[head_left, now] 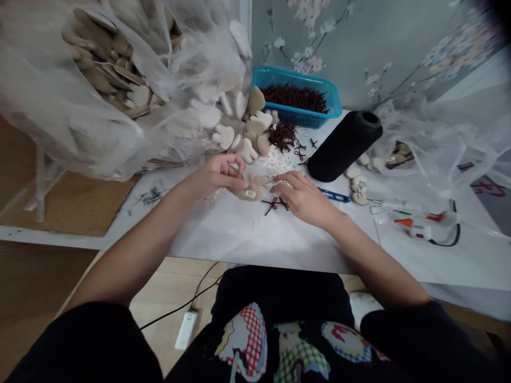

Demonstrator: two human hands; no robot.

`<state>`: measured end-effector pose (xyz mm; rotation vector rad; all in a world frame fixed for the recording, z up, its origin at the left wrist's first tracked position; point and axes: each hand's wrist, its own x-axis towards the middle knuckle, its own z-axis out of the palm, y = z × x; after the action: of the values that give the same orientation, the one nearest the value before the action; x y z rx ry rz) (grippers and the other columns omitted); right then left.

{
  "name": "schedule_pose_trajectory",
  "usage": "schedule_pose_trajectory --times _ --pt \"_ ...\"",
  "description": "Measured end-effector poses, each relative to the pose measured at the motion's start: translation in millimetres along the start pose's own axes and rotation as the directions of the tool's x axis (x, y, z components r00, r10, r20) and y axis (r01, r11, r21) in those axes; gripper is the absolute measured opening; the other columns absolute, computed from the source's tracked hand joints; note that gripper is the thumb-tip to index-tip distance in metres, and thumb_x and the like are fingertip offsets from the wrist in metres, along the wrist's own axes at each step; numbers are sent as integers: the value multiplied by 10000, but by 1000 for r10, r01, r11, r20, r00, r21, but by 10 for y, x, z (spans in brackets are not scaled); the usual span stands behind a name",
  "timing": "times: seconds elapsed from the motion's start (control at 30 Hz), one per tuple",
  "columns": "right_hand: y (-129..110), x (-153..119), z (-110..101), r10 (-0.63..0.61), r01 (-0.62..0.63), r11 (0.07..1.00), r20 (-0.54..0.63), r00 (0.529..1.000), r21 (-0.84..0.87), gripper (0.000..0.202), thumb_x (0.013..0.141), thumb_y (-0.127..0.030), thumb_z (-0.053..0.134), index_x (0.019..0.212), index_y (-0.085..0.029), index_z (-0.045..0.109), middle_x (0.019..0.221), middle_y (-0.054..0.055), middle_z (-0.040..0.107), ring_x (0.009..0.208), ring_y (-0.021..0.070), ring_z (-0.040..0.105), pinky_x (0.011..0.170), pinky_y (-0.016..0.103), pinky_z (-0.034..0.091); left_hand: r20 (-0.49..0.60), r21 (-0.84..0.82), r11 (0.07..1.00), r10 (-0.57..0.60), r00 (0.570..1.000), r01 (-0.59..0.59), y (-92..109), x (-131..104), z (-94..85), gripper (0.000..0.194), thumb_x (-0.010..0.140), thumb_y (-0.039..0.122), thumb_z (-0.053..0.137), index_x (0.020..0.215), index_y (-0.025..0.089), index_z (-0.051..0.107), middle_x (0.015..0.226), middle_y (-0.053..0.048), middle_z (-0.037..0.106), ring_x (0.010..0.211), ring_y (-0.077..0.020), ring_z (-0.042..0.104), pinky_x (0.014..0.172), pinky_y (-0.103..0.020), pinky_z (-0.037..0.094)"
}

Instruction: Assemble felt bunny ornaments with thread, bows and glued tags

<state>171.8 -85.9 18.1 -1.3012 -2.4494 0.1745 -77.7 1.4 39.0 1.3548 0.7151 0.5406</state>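
My left hand (217, 174) pinches a small beige plush piece (251, 187) just above the white table sheet (247, 234). My right hand (305, 198) rests palm down on the sheet right of it, fingertips close to the plush piece. A dark red string bow (274, 204) lies on the sheet between the two hands, next to my right thumb. Whether the right fingers grip anything cannot be told.
A pile of beige plush pieces (249, 133) spills from a clear plastic bag (99, 80) at the back left. A blue basket (297, 98) holds dark red bows. A black thread cone (345, 144), blue snips (335, 197) and a glue gun (423, 222) lie right.
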Motion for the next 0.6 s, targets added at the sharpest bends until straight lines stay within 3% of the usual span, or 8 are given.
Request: schedule_pose_trajectory --times 0.03,0.1,0.17,0.4,0.6 --pt "-48 -57 38 67 -64 997 -86 994 38 242 939 -151 468 1085 -241 639 1272 101 596 1189 296 488 955 485 434 144 65 995 -80 986 71 -10 -12 13 407 593 261 857 763 180 497 613 3 678 515 -122 613 476 -204 476" --pt "-136 -161 126 186 -164 980 -219 958 117 154 937 -224 516 1033 -229 637 1238 109 601 1175 295 497 994 506 426 362 199 965 -236 902 173 -20 -34 57 417 602 256 852 741 191 465 612 -10 677 515 -139 615 453 -199 431" --pt "-207 -231 216 261 -228 962 -266 928 149 112 926 -262 553 974 -218 643 1218 117 605 1171 304 494 1013 526 417 436 282 936 -321 841 211 -23 -44 109 444 587 254 850 718 205 429 565 3 648 481 -146 591 419 -200 381" --pt "-272 -161 380 319 -299 947 -241 917 115 120 928 -277 558 930 -219 663 1249 123 593 1222 336 441 977 558 428 435 352 921 -319 842 168 -66 -2 146 454 617 267 822 701 212 380 565 16 634 464 -133 569 406 -189 346" --pt "-250 -116 405 306 -289 952 -239 922 102 144 941 -245 527 910 -224 666 1238 116 596 1204 327 449 958 534 441 385 373 899 -373 844 227 -78 2 173 446 566 241 837 702 209 413 547 12 639 455 -147 575 399 -193 364"
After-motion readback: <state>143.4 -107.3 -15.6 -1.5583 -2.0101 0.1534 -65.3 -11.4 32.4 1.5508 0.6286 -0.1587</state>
